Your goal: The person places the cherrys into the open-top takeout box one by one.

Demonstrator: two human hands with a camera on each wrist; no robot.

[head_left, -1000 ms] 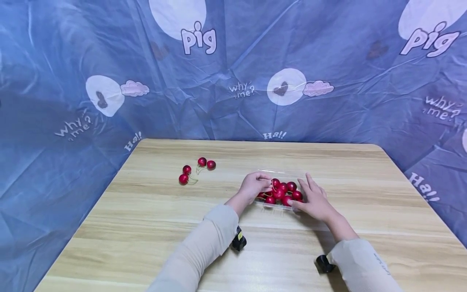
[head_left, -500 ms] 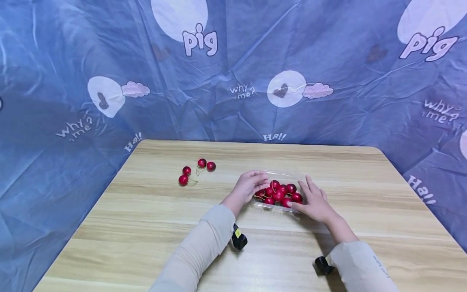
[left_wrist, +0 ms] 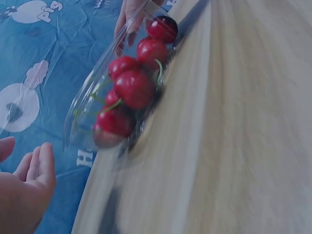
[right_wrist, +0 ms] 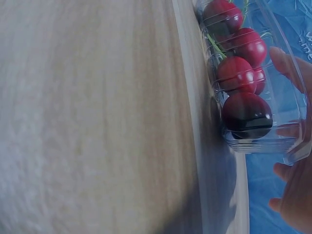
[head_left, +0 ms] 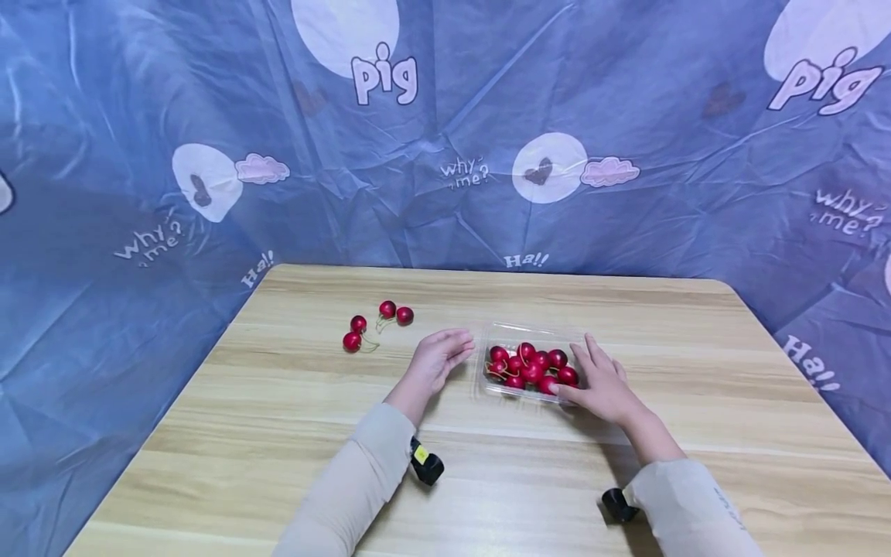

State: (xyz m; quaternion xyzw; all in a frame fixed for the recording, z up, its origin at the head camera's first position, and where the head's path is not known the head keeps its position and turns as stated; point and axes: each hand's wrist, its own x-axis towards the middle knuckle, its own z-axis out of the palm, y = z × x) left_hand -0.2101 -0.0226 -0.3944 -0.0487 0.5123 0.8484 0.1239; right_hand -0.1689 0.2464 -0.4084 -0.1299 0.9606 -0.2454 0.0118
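Observation:
A clear plastic box (head_left: 503,334) stands on the table with several red cherries (head_left: 530,373) inside, some with green stems. At its right end my right hand (head_left: 602,387) grips the box, thumb over the near rim and fingers at the far side. My left hand (head_left: 433,362) hovers just left of the box, apart from it, fingers fairly straight and nothing in them. In the left wrist view the left hand (left_wrist: 29,187) shows below the box's near end. The right wrist view shows the right thumb (right_wrist: 287,68) against the box wall.
Farther left on the wooden table (head_left: 278,433) lie two pairs of cherries with joined stems, a nearer pair (head_left: 352,341) and a farther pair (head_left: 404,316). A blue printed cloth (head_left: 390,201) hangs behind the table's back edge.
My left hand has drawn back leftward from over the box's left end, leaving the cherries there uncovered. The right hand has stayed at the right end.

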